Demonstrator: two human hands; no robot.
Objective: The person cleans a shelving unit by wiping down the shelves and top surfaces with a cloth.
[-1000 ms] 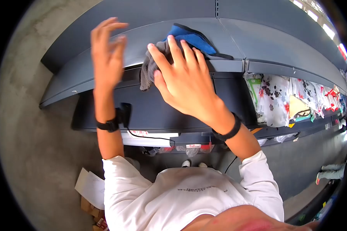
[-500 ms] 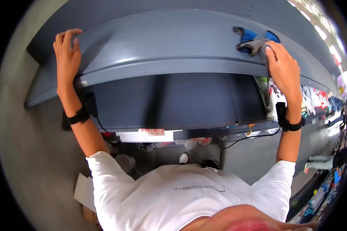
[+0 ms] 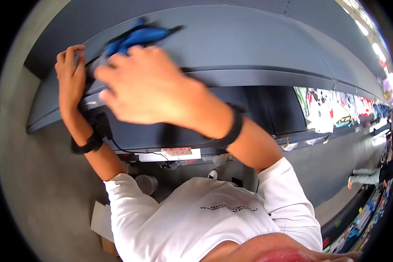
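Note:
A long grey metal shelf [image 3: 249,43] runs across in front of me. My right hand [image 3: 148,87] has its fingers bent over a blue and grey cloth [image 3: 139,37] with dark edges, pressed on the shelf's left part. Motion blurs both the cloth and the hand, and the fingertips partly cover the grey end. Near the shelf's left end, my left hand [image 3: 72,72] rests with thumb and fingers apart and holds nothing. Each wrist wears a black strap.
Below lies a dark lower shelf [image 3: 284,109] with a white price card [image 3: 179,152] on its front. Patterned clothes [image 3: 327,109] lie to the right. A bin [image 3: 146,184] and a cardboard box [image 3: 101,220] stand on the floor. A person [image 3: 371,174] is far right.
My right hand has swept the cloth along the shelf from the right side to the left, close to my left hand. My left hand has shifted slightly down and left.

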